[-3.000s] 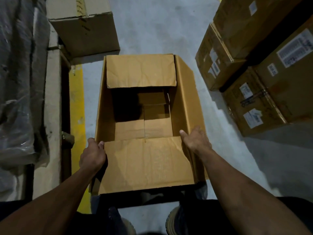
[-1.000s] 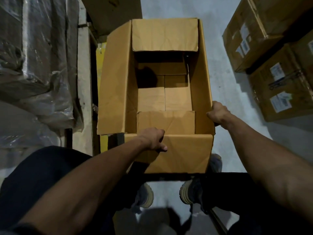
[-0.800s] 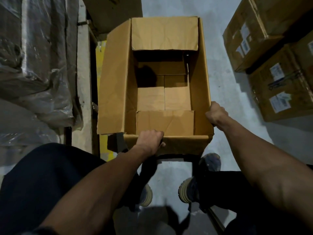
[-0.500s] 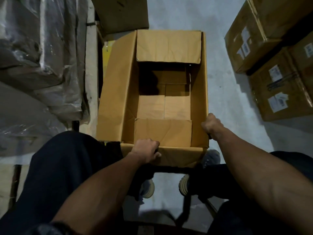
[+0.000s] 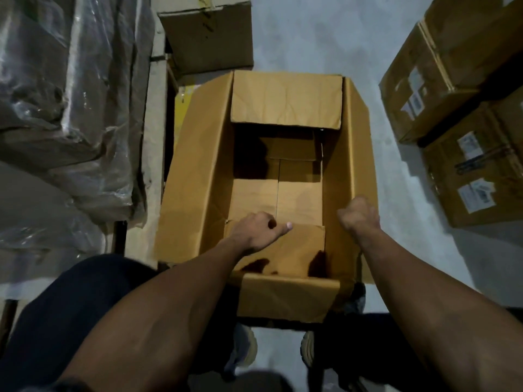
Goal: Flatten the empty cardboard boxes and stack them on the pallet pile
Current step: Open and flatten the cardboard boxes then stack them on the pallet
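An empty brown cardboard box point(image 5: 195, 179) stands open on the grey floor in front of me, its long side flaps standing up and its far flap folded inward. My left hand point(image 5: 256, 230) reaches inside and grips the far edge of the near inner flap point(image 5: 300, 250), thumb lying along that edge. My right hand point(image 5: 358, 216) is curled round the top edge of the box's right wall. The near outer flap point(image 5: 285, 298) hangs down outside, towards my legs. The bottom flaps inside lie closed, with a seam down the middle.
Sealed, labelled cartons point(image 5: 464, 142) are stacked to the right. Plastic-wrapped goods point(image 5: 70, 103) on a pallet fill the left side. Another brown carton point(image 5: 209, 32) sits beyond the box at the upper left. My shoes point(image 5: 246, 352) show on the floor under the box.
My left hand has left the box's near outer edge and moved inside onto the near inner flap. The right hand keeps its hold on the right wall. The box sits lower in view.
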Motion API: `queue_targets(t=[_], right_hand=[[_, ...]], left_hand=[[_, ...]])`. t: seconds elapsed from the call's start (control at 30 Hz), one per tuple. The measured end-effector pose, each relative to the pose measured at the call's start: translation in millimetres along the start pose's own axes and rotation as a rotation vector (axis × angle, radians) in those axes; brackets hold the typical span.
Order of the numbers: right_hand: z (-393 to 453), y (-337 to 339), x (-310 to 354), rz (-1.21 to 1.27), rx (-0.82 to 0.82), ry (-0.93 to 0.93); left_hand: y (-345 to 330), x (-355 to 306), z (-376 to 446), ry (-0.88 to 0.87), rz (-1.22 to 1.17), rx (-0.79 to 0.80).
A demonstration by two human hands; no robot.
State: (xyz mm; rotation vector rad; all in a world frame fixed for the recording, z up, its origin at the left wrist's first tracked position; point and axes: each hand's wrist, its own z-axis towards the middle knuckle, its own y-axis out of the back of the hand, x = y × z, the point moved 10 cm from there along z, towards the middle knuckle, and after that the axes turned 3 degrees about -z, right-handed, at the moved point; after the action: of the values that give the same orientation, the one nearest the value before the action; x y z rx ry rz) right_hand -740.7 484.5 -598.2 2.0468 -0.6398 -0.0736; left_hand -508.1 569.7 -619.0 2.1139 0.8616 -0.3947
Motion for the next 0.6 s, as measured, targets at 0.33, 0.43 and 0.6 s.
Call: queue_targets(t=[0.33, 0.43, 0.6], right_hand=[[110, 59, 97, 0.172, -0.119, 0.048], [131, 55, 114, 0.243, -0.112, 0.045], [144, 45, 115, 0.219, -0.15, 0.005]], left_hand=[[95, -36, 133, 0.231, -1.336, -0.282], [98, -46, 160, 0.284, -1.678, -0.224], [105, -60, 187, 0.345, -1.969, -0.288]])
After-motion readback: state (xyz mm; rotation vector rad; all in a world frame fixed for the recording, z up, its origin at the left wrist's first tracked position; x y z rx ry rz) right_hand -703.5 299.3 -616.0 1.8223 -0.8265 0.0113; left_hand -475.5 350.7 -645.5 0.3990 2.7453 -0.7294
